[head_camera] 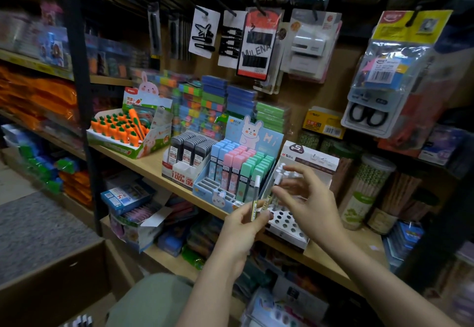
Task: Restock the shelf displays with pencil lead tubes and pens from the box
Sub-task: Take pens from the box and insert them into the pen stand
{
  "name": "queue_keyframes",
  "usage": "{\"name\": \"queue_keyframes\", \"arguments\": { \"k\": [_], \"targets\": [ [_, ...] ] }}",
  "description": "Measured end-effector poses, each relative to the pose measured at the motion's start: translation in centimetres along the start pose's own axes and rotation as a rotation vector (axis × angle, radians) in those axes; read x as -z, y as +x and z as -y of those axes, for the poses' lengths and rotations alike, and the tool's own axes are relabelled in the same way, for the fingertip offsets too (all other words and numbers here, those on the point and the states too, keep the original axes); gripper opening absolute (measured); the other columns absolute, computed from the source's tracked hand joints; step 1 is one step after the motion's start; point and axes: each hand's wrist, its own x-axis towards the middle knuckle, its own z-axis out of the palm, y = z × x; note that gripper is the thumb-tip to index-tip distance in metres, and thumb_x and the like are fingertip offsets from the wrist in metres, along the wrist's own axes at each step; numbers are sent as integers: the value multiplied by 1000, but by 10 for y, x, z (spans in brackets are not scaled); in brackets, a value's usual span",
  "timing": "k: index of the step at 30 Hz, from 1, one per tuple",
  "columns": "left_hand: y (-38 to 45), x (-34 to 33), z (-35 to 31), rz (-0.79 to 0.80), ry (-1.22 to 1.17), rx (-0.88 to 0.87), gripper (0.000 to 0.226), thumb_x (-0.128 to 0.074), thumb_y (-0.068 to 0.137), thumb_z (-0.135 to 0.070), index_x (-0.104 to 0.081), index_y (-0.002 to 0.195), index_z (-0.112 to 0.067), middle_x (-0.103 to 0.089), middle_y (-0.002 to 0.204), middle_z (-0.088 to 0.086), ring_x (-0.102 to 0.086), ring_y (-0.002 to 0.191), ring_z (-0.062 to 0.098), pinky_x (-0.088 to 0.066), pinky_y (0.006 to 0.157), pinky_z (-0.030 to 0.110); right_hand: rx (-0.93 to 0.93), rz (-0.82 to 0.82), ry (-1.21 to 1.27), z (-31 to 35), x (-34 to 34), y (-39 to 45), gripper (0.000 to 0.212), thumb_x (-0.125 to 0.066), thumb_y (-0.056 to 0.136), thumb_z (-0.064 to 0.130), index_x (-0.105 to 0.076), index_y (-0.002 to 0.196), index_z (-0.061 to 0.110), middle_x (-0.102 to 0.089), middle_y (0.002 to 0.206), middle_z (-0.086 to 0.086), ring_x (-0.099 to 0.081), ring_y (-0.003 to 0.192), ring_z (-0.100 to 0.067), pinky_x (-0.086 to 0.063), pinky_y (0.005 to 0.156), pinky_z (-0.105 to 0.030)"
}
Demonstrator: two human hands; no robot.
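Observation:
My left hand (245,220) pinches a few slim white-capped pens (256,195), held upright in front of the shelf. My right hand (306,198) hovers just right of them with fingers spread and loosely bent, over the white pen display (289,224) with round holes; its fingertips are near a pen standing there. Whether it holds one is unclear through blur. Left of that stands the bunny display (246,172) of blue, pink and green lead tubes, with several bare slots in its front rows. A white box of black lead tubes (189,154) sits further left.
All displays stand on a wooden shelf (154,165). A carrot eraser box (128,131) is at its left end and pencil jars (369,193) are at the right. Hanging packs of clips and scissors crowd above. A cardboard box (51,283) sits low at the left.

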Motion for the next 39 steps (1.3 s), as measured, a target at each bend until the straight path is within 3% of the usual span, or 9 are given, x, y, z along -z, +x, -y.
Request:
{"name": "queue_keyframes", "arguments": {
  "k": [5,9,14,17,23,26,29,35,39],
  "targets": [
    [2,3,1,-25,85,-60,16,-59,95,-34,-70,104,-40,-69,110,-10,-60,106,8,-47,95,33,-97,6,130,6,2,9,30,-76,81,10,-60,101,27,-72,84,3,-71,79,-7,-60,71,-27],
    [8,10,7,-229,341,-167,18,-47,100,-36,-64,95,-34,-68,97,-2,-63,95,19,-49,80,33,46,-94,-54,3,28,20,36,-75,83,12,-56,97,39,-70,86,9,-68,82,0,-56,73,-17],
    [8,2,6,-152,275,-38,53,-31,99,-55,-49,138,-24,-57,131,3,-52,125,30,-40,108,49,89,-97,-166,-13,31,14,34,-74,85,12,-54,104,32,-68,89,13,-67,83,5,-53,74,-10],
    [12,-4,3,-125,158,-22,41,-24,105,-39,-50,131,-20,-56,88,3,-58,79,26,-41,96,52,77,-135,-161,-19,29,12,36,-74,85,12,-55,106,35,-69,91,14,-67,85,5,-53,75,-11],
    [13,2,6,-88,167,-50,22,-39,104,-27,-52,121,-31,-54,78,-3,-47,70,12,-45,71,33,91,-129,-163,-20,30,12,35,-75,84,12,-57,105,33,-70,90,13,-67,86,5,-54,77,-13],
    [12,4,6,-67,137,-23,21,-41,103,-29,-55,119,-30,-52,83,-4,-46,78,13,-49,82,41,89,-135,-154,-22,29,11,33,-74,84,12,-57,106,31,-70,91,12,-68,86,3,-55,76,-16],
    [13,2,5,-88,113,0,24,-35,105,-27,-59,108,-31,-52,82,-3,-43,71,12,-42,62,25,77,-134,-147,-22,29,12,32,-74,84,13,-58,105,31,-69,90,14,-66,86,6,-53,76,-11],
    [11,2,8,-118,36,-28,17,-47,102,-18,-58,106,-30,-58,98,1,-57,87,13,-50,68,22,89,-84,-171,-22,26,12,31,-75,83,13,-57,99,32,-66,84,18,-64,84,10,-47,70,-3],
    [9,1,8,-157,-46,-38,23,-58,96,-12,-61,116,-20,-60,108,4,-62,96,18,-51,62,15,87,-76,-280,-25,19,17,30,-77,81,14,-58,98,30,-61,91,16,-65,81,1,-54,72,-13]
  ]
}}
